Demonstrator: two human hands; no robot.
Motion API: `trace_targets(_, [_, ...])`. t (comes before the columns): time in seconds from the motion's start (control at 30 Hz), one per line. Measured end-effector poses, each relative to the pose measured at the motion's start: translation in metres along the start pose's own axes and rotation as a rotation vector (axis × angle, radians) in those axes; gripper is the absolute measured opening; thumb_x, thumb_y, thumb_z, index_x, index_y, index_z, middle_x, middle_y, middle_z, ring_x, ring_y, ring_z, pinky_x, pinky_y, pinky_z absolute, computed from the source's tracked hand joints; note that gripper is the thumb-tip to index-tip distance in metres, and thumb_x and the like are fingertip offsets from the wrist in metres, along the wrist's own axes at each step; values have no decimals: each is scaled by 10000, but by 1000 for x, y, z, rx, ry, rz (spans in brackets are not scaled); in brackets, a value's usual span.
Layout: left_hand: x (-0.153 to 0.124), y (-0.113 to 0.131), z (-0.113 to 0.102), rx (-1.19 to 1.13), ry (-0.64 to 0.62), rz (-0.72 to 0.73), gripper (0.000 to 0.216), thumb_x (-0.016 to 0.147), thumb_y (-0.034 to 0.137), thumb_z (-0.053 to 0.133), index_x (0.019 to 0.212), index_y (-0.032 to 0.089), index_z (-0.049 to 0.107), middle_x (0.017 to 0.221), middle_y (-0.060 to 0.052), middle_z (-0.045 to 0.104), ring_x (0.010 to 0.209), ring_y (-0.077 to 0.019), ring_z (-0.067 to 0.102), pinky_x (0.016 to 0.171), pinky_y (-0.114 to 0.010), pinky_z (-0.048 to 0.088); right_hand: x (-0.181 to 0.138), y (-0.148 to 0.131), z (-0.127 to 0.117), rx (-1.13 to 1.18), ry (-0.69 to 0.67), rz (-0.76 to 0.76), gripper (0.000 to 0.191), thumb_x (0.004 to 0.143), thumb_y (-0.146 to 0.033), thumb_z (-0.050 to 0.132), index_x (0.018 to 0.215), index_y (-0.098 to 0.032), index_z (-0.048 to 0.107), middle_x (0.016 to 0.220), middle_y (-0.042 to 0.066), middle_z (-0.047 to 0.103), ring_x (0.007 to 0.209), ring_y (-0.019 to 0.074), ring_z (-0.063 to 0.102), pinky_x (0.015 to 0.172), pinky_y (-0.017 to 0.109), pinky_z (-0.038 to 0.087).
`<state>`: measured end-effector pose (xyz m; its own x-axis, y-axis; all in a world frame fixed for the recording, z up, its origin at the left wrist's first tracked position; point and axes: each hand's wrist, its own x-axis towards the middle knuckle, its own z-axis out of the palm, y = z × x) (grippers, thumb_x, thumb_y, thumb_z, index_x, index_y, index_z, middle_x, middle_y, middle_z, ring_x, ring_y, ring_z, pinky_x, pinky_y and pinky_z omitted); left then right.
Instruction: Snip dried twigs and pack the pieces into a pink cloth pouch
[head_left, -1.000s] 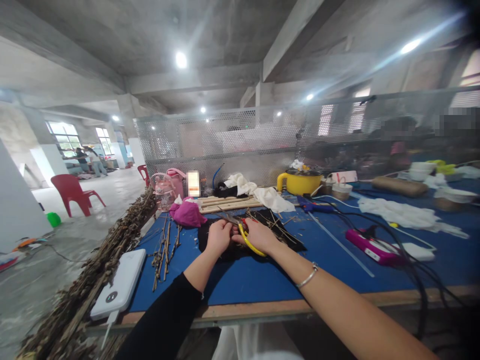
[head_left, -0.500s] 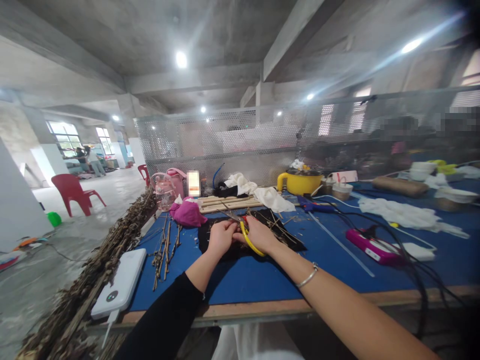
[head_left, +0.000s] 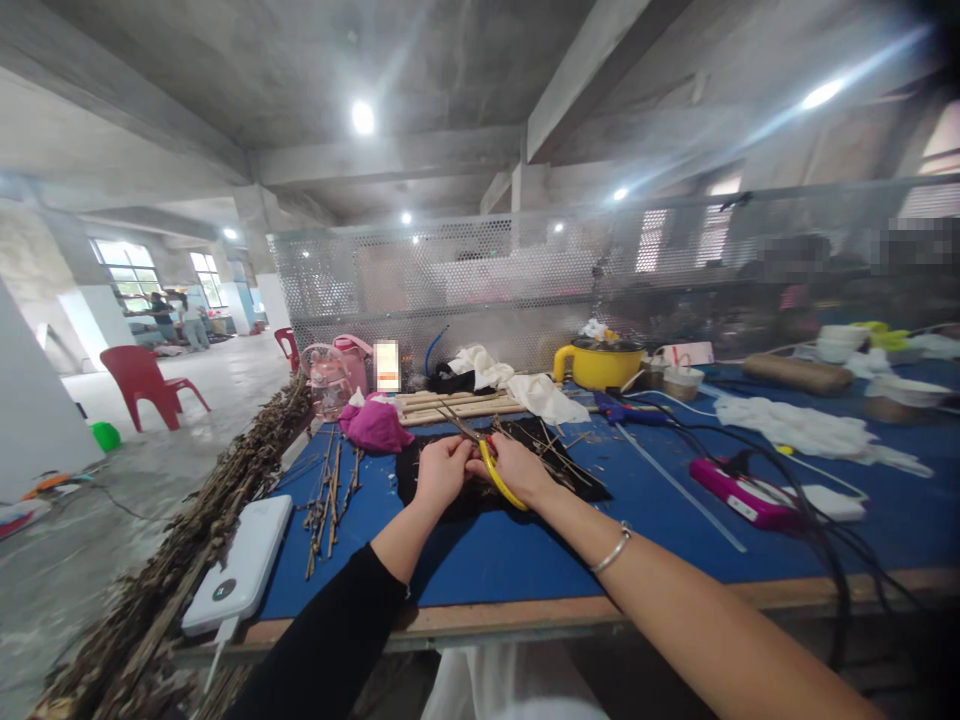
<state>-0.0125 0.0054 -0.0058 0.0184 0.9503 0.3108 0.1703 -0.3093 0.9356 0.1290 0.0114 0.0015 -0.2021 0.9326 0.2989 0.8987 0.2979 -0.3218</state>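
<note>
Both hands meet over a black cloth [head_left: 409,480] that bears dry twigs [head_left: 559,455]. My right hand [head_left: 517,468] is closed round yellow-handled scissors [head_left: 501,482], whose metal blades point up and to the left. The fingers of my left hand [head_left: 442,470] are pinched together close to the right fingertips. What the left fingers hold, if anything, is too small and hidden to make out. Left of the cloth lie several thin dry stems [head_left: 330,500] on the blue tabletop [head_left: 525,570].
A white power bank [head_left: 244,560] lies at the left edge, beside a long heap of dried stalks [head_left: 195,510]. Behind the hands are a purple cloth bundle [head_left: 375,425], pale sticks [head_left: 450,405] and a yellow pot [head_left: 607,368]. Rightward lie a glue gun [head_left: 630,410] and a magenta power strip [head_left: 742,495] with black cables.
Almost nothing differs. The hands and scissors stay in place over the black cloth, and the view has shifted very slightly.
</note>
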Motion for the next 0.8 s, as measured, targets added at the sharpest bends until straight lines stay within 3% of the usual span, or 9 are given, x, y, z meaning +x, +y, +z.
trace_targets(0.3, [3, -6, 1, 4, 4, -37, 248, 759, 346, 474, 673, 152, 601, 578, -6, 600, 413, -87, 464, 400, -192, 359, -2, 0, -3, -57, -28, 18, 569, 705, -710, 440, 897, -183, 534, 861, 116, 657, 811, 251, 625, 620, 280, 383])
trace_targets(0.43, [4, -2, -1, 90, 30, 1, 209, 765, 255, 461, 657, 149, 604, 642, -33, 660, 526, -117, 568, 505, -204, 424, -2, 1, 1, -57, 3, -11, 622, 669, -717, 477, 982, -180, 493, 895, 112, 652, 864, 268, 620, 655, 298, 394])
trace_targets(0.63, [1, 4, -1, 162, -3, 31, 205, 774, 207, 439, 661, 148, 600, 678, -45, 680, 614, -145, 611, 609, -232, 453, -2, 1, 0, -38, 3, -43, 581, 641, -687, 538, 910, -174, 492, 927, 113, 634, 882, 258, 611, 663, 285, 391])
trace_targets(0.8, [1, 0, -2, 168, -13, 54, 232, 788, 248, 430, 693, 147, 617, 666, -44, 663, 567, -138, 569, 554, -228, 419, -3, 0, -4, -21, -31, -9, 565, 672, -686, 509, 914, -176, 484, 893, 107, 646, 860, 268, 620, 637, 281, 383])
